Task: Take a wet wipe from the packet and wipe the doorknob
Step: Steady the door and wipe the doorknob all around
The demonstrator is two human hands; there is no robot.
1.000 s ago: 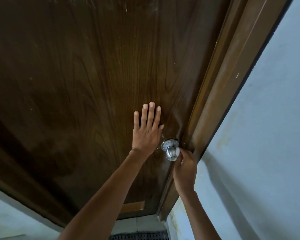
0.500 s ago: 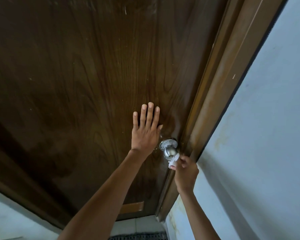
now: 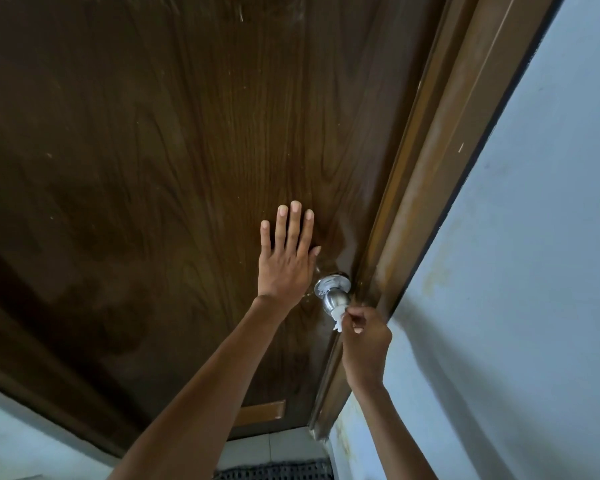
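Dark, grid-textured mat (image 3: 274, 471) lies at your feet on pale floor tiles (image 3: 253, 445), right at the foot of the door. Your right hand (image 3: 366, 336) is clenched around a small crumpled white wet wipe (image 3: 338, 320), pinching it between thumb and fingertips and holding it against the rounded end of the doorknob (image 3: 335, 296). The knob is smooth brushed metal on a round, shiny collar plate, set close to the door's right edge. Your left hand (image 3: 284, 261) is released, palm flat and fingers straight, pressing on the door (image 3: 153, 150) just left of the knob. The door is glossy dark brown with a swirling wood grain, lightly scuffed and speckled. Beside it runs a lighter brown door frame (image 3: 447, 168), worn in patches, and beyond that a matt pale blue wall (image 3: 534, 271) with faint yellowish stains near the frame
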